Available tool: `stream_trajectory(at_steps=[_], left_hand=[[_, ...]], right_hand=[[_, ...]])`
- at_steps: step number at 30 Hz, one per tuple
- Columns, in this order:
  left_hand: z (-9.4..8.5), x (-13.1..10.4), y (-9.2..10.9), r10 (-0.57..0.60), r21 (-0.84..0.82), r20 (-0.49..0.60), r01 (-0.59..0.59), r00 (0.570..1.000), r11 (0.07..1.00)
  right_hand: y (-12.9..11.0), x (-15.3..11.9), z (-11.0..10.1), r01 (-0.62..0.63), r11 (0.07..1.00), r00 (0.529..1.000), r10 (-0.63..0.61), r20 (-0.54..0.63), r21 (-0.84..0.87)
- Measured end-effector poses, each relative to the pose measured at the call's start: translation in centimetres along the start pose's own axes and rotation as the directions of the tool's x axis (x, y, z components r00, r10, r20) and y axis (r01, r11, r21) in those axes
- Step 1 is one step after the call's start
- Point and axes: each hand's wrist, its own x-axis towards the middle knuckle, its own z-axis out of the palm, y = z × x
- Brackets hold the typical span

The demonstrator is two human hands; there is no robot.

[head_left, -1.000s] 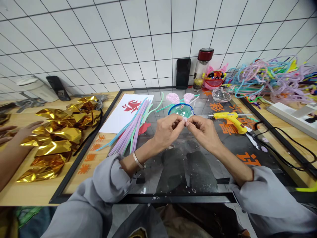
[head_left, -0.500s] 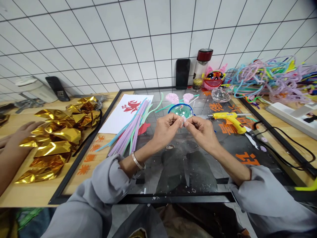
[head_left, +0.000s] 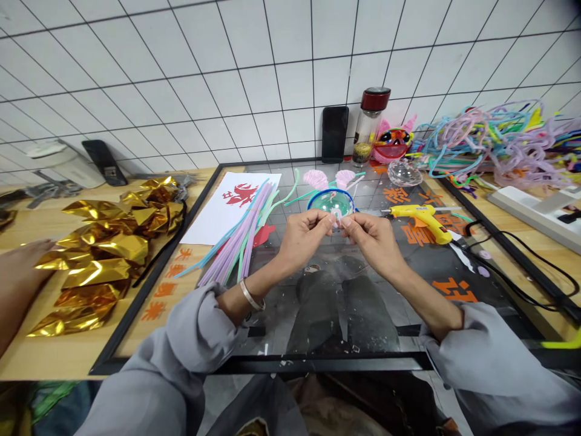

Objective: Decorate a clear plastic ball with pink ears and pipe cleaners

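Your left hand [head_left: 305, 237] is narrowed to a pinch, thumb and forefinger closed on the small, pale lilac, curled piece [head_left: 336, 214]. Your right hand [head_left: 374, 239] is likewise pinched on the lower right side of that piece. The piece sits between your fingertips, in front of the blue-rimmed, clear, rounded shell with green inside [head_left: 330, 200]; whether it touches the shell cannot be told.

Just behind the shell are two pink, rounded, fuzzy shapes [head_left: 316, 178], side by side. To your left, a bundle of lilac, green and blue fuzzy stems [head_left: 247, 233] partly overlaps a white paper sheet with a red figure [head_left: 209, 212]. To your right, a yellow glue gun [head_left: 422, 215] lies on its side on the black-framed, see-through panel [head_left: 336, 363].

At the tiled wall, a black phone [head_left: 334, 134] leans upright beside a clear bottle with a dark red lid [head_left: 365, 130]. Next to the bottle is a pink, eared figure [head_left: 393, 145]; a clear, empty-looking dome [head_left: 405, 174] lies near it. Crumpled gold foil [head_left: 109, 248] lies at far left, near another person's forearm [head_left: 20, 278].
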Motion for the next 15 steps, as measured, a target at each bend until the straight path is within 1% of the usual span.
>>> stream_trajectory(at_steps=[3,5,10,15], left_hand=[[-0.07,0.06,-0.08,-0.003,-0.013,-0.002,0.003,1.0,1.0],[-0.1,0.08,-0.09,0.0,-0.027,-0.003,0.0,1.0,1.0],[-0.02,0.04,-0.09,-0.005,-0.048,-0.001,0.005,1.0,0.999],[0.13,0.04,-0.03,-0.029,-0.077,0.014,0.03,1.0,0.997]], right_hand=[[0.18,-0.06,0.19,-0.025,0.999,0.999,0.024,0.038,0.03],[0.19,-0.12,0.33,-0.037,0.998,0.998,0.035,0.042,0.054],[-0.22,-0.17,0.55,-0.045,0.996,0.999,0.044,0.018,0.079],[-0.57,-0.09,0.82,-0.077,0.982,0.997,0.079,-0.005,0.171]])
